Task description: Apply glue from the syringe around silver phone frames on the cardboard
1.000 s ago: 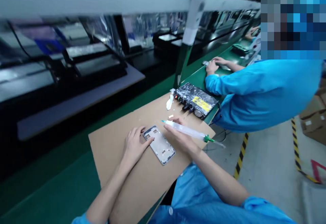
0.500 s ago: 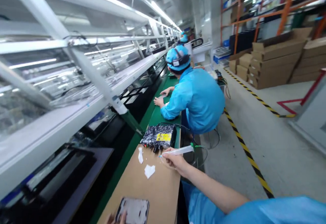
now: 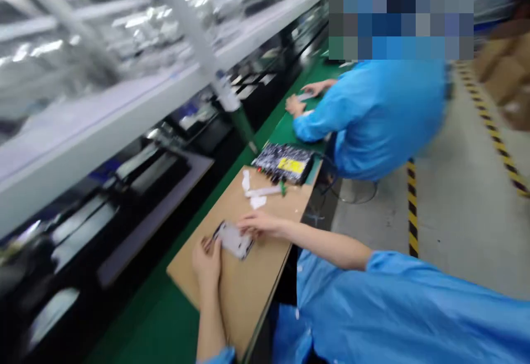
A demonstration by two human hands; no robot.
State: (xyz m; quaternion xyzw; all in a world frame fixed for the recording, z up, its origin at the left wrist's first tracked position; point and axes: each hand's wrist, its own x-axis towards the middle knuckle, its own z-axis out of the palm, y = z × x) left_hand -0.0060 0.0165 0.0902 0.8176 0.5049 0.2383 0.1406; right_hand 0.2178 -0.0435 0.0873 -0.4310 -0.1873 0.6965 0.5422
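A flat, light grey device housing (image 3: 234, 239) with a dark rim and small slots lies on the brown board (image 3: 244, 297). My left hand (image 3: 207, 258) holds its left edge, thumb on top and fingers curled at the side. My right hand (image 3: 260, 223) is closed at its upper right edge, with the fingertips partly hidden. Beyond my hands a translucent dispensing syringe (image 3: 265, 191) with a green fitting rests on the board. White paper scraps (image 3: 258, 202) lie beside it.
A black-and-white speckled box (image 3: 284, 159) with a yellow label stands at the board's far end. Past it a co-worker in a blue smock (image 3: 385, 115) sits at the green bench. A slanted white post (image 3: 199, 32) and a long shelf (image 3: 136, 148) run along the left.
My right hand has put the syringe down on the board and come back to the housing. My left hand now grips the housing's left edge. The view has turned and dropped toward the board.
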